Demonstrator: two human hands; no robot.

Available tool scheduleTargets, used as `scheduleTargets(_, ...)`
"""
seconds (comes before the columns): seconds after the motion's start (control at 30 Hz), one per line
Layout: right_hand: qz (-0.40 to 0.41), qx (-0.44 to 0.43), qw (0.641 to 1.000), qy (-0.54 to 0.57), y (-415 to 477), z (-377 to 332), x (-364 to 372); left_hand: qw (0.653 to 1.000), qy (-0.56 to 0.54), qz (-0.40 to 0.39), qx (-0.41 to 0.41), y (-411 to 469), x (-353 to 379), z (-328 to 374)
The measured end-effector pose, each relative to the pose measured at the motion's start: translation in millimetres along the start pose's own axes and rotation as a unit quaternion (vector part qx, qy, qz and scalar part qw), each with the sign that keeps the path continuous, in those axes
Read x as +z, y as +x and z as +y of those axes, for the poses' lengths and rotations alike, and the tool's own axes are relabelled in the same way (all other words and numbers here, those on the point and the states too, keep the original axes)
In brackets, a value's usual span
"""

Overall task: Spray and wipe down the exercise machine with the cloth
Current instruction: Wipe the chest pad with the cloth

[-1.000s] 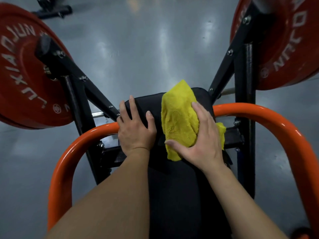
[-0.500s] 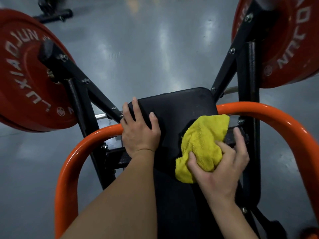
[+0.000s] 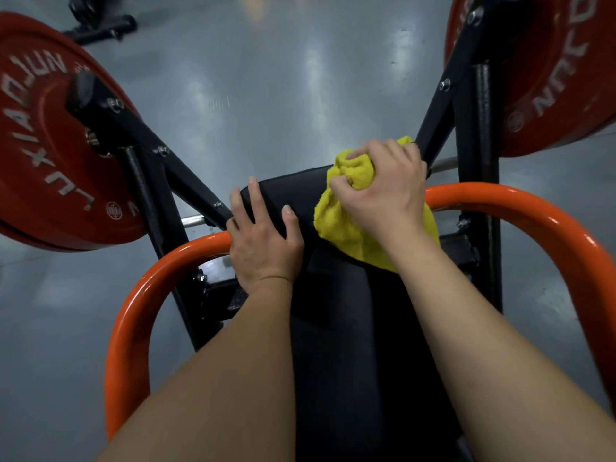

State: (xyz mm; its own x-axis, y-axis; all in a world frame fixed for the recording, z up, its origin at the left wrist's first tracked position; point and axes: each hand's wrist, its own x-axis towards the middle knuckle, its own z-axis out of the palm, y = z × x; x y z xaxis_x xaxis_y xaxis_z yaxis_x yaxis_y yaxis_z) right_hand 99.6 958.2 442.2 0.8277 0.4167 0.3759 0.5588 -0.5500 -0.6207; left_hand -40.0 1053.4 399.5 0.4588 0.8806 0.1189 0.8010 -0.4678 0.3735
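Note:
The exercise machine has a black padded rest (image 3: 336, 328) running away from me, with an orange tube frame (image 3: 133, 311) curving round it. A yellow cloth (image 3: 343, 225) lies bunched on the pad's far right corner. My right hand (image 3: 383, 191) grips the cloth with curled fingers and presses it onto the pad. My left hand (image 3: 263, 245) rests on the pad's left edge, its fingers wrapped over the side. No spray bottle is in view.
Red weight plates hang on both sides, one at the left (image 3: 46, 155) and one at the right (image 3: 550, 78). Black steel struts (image 3: 150, 151) slope up to them. Grey glossy floor (image 3: 266, 95) lies beyond, with a black stand foot (image 3: 100, 25) at the far left.
My right hand has carried the cloth from the pad's lower right side up to its far right corner, bunching it tighter. My left hand has stayed on the left edge.

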Motion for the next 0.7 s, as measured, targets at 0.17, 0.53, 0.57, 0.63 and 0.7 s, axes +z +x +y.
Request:
scheduleTargets(0.17,-0.056,0.029,0.985,0.158,-55,27,-38,1.0,-0.002,-0.006,-0.002,0,-1,0)
scheduleTargets(0.53,0.0,0.071,0.989,0.13,-108,13,-50,1.0,0.003,-0.004,-0.008,0,1,0)
scheduleTargets(0.57,0.023,0.07,0.989,0.131,-92,6,-42,1.0,0.002,-0.005,-0.009,0,0,-1)
scheduleTargets(0.63,0.037,0.059,0.99,0.121,-53,-5,-23,1.0,0.0,-0.004,-0.008,1,1,0)
scheduleTargets(0.7,0.025,0.08,0.991,0.101,-12,-13,-5,1.0,0.0,0.0,-0.008,1,1,0)
